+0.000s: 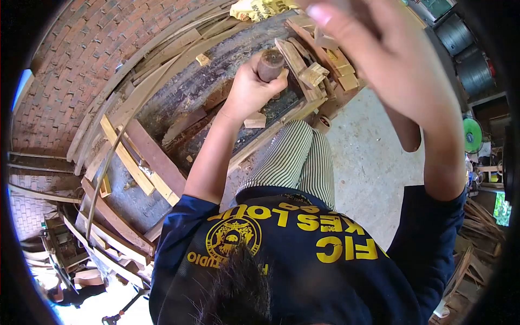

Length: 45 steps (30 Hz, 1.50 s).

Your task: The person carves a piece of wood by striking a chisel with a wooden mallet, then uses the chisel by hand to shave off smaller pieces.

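My left hand [253,89] is wrapped around a round wooden tool handle [270,65], whose blunt end points up at me. The lower end of that tool is hidden behind the hand. Up at the top right, my right hand [357,32] is raised and blurred, its fingers partly cut off by the frame edge. From behind the right forearm shows the rounded end of a brown wooden club [407,132], which appears to be in that hand; its other end is hidden. A small wood block [255,120] lies just below my left hand.
Offcuts [314,75] are piled right of my left hand, on a dark, dusty work surface [179,86]. Long boards [157,154] lie at left beside a brick wall [97,49]. Metal drums [471,70] and a green fan [472,135] stand at right.
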### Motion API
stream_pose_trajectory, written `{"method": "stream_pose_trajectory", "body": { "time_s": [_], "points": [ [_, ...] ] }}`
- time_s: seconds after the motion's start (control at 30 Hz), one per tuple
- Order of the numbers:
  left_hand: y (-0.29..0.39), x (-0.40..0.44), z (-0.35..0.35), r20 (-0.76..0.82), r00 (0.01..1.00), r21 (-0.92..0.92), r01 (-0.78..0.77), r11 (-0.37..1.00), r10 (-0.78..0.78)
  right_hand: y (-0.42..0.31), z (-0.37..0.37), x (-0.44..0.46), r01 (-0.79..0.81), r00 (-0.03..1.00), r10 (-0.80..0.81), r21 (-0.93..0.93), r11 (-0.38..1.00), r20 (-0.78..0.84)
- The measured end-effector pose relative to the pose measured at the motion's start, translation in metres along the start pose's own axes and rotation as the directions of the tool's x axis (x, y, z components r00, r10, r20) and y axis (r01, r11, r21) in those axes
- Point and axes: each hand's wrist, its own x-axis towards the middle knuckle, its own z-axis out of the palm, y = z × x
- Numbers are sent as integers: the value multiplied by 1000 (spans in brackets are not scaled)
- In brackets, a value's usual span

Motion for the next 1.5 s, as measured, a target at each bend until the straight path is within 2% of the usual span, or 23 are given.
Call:
{"method": "stream_pose_trajectory", "body": {
  "time_s": [0.03, 0.13, 0.17, 0.2, 0.27, 0.3, 0.33, 0.4, 0.47, 0.5, 0.6, 0.63, 0.67, 0.77, 0.87, 0.93, 1.0, 1.07, 1.2, 1.3, 1.37, 1.47, 1.5],
  "points": [
    [-3, 1, -3, -1, 1000, 11, 29, 1000, -29, -16, -13, 2, -261, 959, 257, 15, 965, 115],
    [-10, 4, -6, 8, 999, 52, 32, 998, -32, 20, 9, -12, -194, 981, 190, 90, 977, 51],
    [-13, 4, -5, -1, 1000, -15, -16, 1000, 16, 43, 35, -18, 18, 997, -21, -35, 999, -69],
    [-15, 3, -3, -11, 998, -81, -63, 995, 62, 52, 50, -25, 8, 997, -10, -33, 999, -73],
    [-10, 1, -5, 17, 991, 39, -134, 990, 133, 60, 66, -32, -96, 965, 112, -80, 992, 239],
    [-15, 0, -10, 69, 997, -12, -18, 1000, 19, 60, 61, -31, -99, 966, 115, -80, 992, 233],
    [-19, -2, -12, 126, 987, -56, 103, 993, -95, 58, 53, -29, -93, 972, 107, -75, 993, 210],
    [-24, -3, -6, 38, 997, -96, 64, 993, -61, 57, 45, -25, -92, 976, 102, -64, 994, 194],
    [-19, -1, -5, -16, 998, 14, 56, 998, -56, 54, 44, -15, 103, 986, -73, 208, 973, -147],
    [-19, -1, -6, -11, 998, 17, 57, 998, -57, 2, 0, -11, -145, 972, 149, -37, 989, 183],
    [-21, -1, -7, 2, 1000, -6, 25, 1000, -25, 45, 47, -18, -157, 987, 155, 51, 986, 42],
    [-16, -2, -4, 22, 999, -145, 36, 989, -33, 71, 75, -27, -49, 993, 55, -59, 997, 107],
    [-23, -4, -5, 35, 999, -143, 38, 989, -33, 72, 82, -31, -156, 964, 174, -102, 982, 202],
    [-31, -7, -6, 62, 995, -78, 79, 994, -74, 65, 62, -26, -122, 971, 137, -84, 989, 196],
    [-36, -5, -9, 29, 993, 28, 114, 993, -115, 54, 48, -20, -132, 985, 144, -117, 984, 100],
    [-34, -4, -8, 18, 986, -9, 168, 986, -168, 54, 47, -17, 100, 973, -93, 25, 995, -212],
    [-37, -5, -9, 0, 997, 21, 73, 997, -73, 59, 67, -22, 57, 977, -29, 126, 990, -210],
    [-40, -8, -9, 35, 999, -38, -8, 999, 9, 73, 97, -32, -186, 962, 201, -95, 978, 185],
    [-35, -11, -4, 25, 999, -117, 41, 992, -38, 66, 79, -31, -191, 964, 198, -58, 980, 180],
    [-24, -10, -1, -10, 1000, -73, 1, 997, -2, 57, 65, -25, -79, 996, 82, -52, 995, 45],
    [-26, -9, 1, -68, 998, -82, -22, 996, 16, 49, 60, -22, -47, 990, 67, 150, 988, -127],
    [-16, -12, 3, 10, 999, -228, 42, 973, -40, 67, 95, -31, -224, 963, 222, -8, 975, 153],
    [-39, -13, -4, 35, 994, -14, 109, 994, -108, 72, 101, -35, -232, 962, 230, -4, 973, 149]
  ]
}}
